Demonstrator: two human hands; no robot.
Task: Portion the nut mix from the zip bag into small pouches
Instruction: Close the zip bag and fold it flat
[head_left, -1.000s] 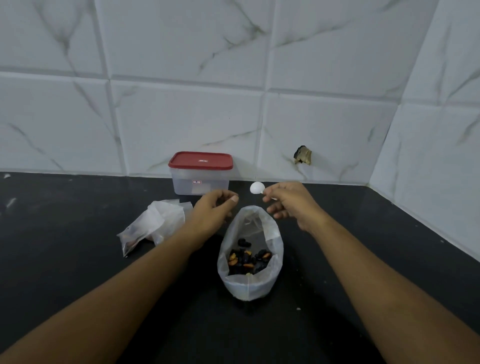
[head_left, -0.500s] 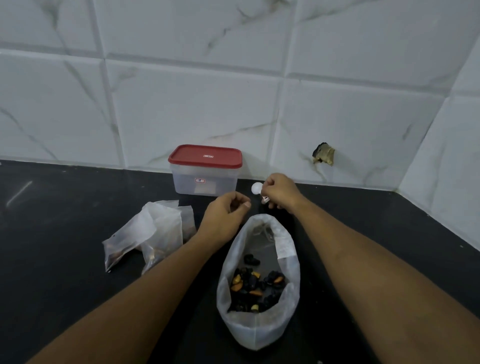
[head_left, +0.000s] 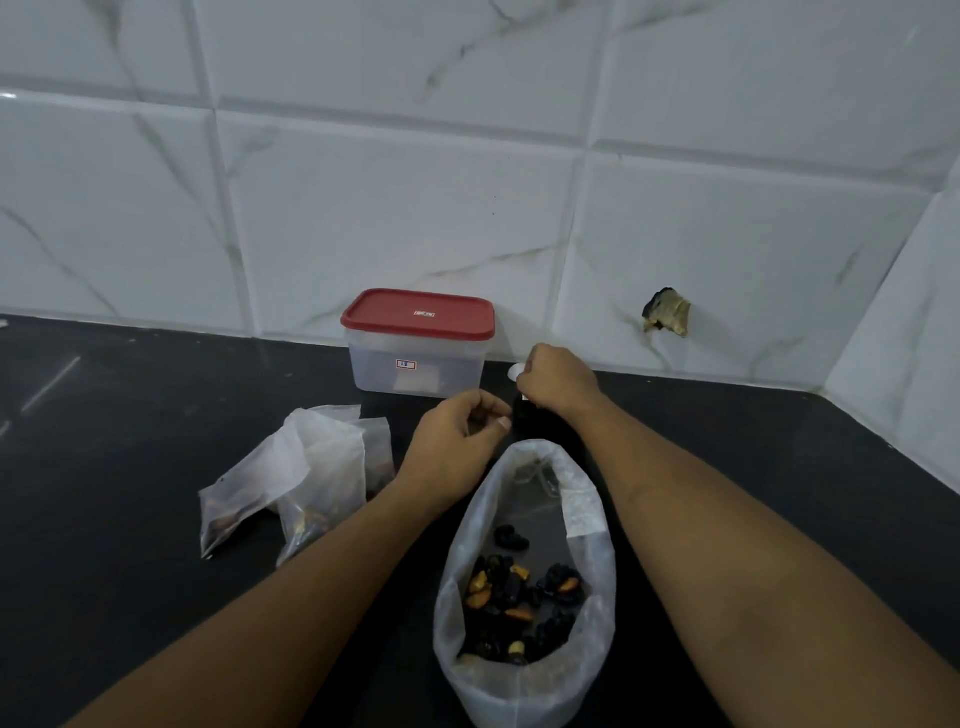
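Observation:
An open clear zip bag (head_left: 587, 525) stands on the black counter, low and centre, with dark and orange nut mix (head_left: 519, 597) in its bottom. Several small pouches (head_left: 311, 467) with some mix inside lie in a heap to its left. My right hand (head_left: 558, 382) is beyond the bag's far rim, near the wall, and grips a small white spoon (head_left: 516, 371) whose bowl sticks out to the left. Just left of the bag's far rim hovers my left hand (head_left: 457, 447), its fingers curled toward the thumb with nothing visible in them.
A clear plastic box with a red lid (head_left: 418, 314) stands against the tiled wall behind my hands. A chipped hole (head_left: 667, 314) marks the wall to the right. The side wall closes in the black counter (head_left: 130, 415) at the far right.
My right hand has carried the spoon away from above the bag, back and down toward the wall. My left hand has stayed by the bag's far rim. The view has come nearer.

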